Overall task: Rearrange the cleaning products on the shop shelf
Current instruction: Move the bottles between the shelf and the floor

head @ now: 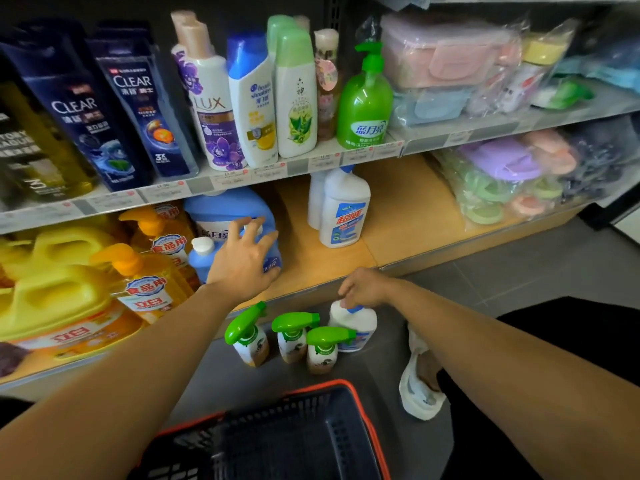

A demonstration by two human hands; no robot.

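My left hand (244, 259) reaches onto the bottom shelf with fingers spread against a big blue detergent jug (228, 211); it rests on the jug without closing round it. My right hand (363, 287) is down at the floor, fingers closed on the blue-capped neck of a white toilet-cleaner bottle (356, 327). Three green-trigger spray bottles (294, 336) stand on the floor beside it. Two more white toilet-cleaner bottles (343, 209) stand on the wooden bottom shelf (398, 216), with bare shelf between them and the jug.
Yellow jugs (59, 289) and orange pump bottles (156, 278) fill the shelf's left. Shampoo bottles and a green pump soap (365, 105) stand on the shelf above. An orange-rimmed dark basket (294, 434) sits on the floor near me. Bagged plastic goods fill the right shelves.
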